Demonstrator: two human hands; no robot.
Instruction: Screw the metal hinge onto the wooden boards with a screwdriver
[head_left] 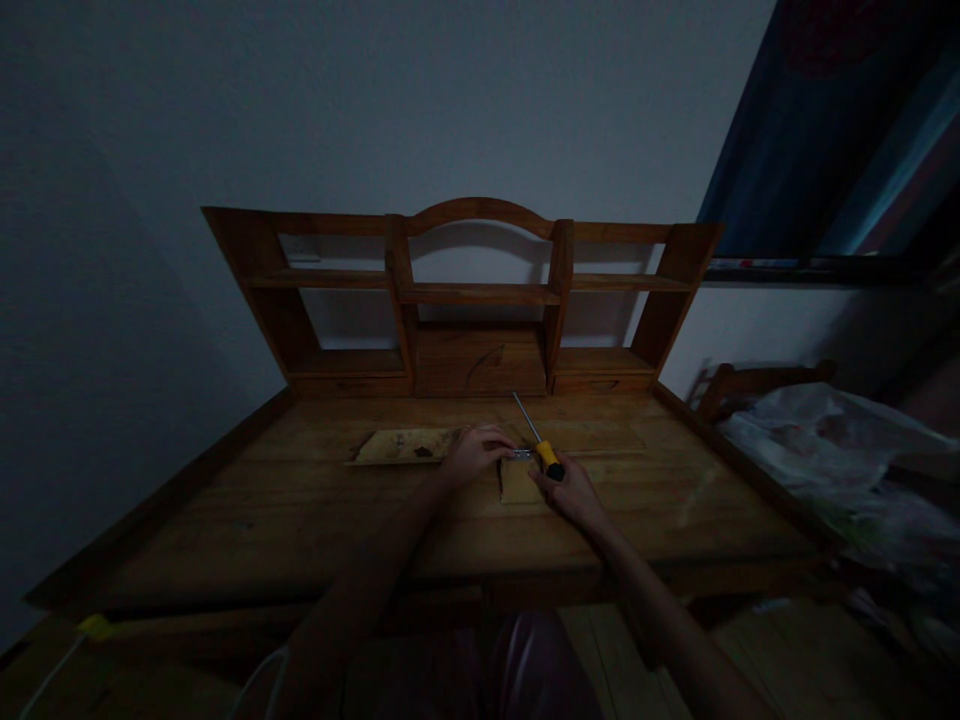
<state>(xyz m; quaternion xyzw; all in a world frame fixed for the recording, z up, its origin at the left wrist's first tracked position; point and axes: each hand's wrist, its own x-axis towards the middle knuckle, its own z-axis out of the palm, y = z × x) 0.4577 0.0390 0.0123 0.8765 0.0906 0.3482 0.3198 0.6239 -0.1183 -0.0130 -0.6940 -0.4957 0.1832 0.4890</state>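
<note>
My right hand (571, 488) is wrapped round the yellow and black handle of a screwdriver (550, 457), whose metal shaft points up and away to the left. With its fingers pinched, my left hand (480, 450) is at a small metal hinge-like piece (523, 453). That piece lies at the far edge of a small square wooden block (519, 484). Behind the left hand lies a long narrow wooden board (397, 445) with dark stains. The dim light hides fine detail at the fingertips.
The wooden desk (315, 530) carries a shelf unit (480, 293) along its back, against the wall. Raised edges run down both sides of the desk. Plastic bags (825, 440) lie on the right beyond the desk. A yellow object with a white cord (95, 627) is at lower left.
</note>
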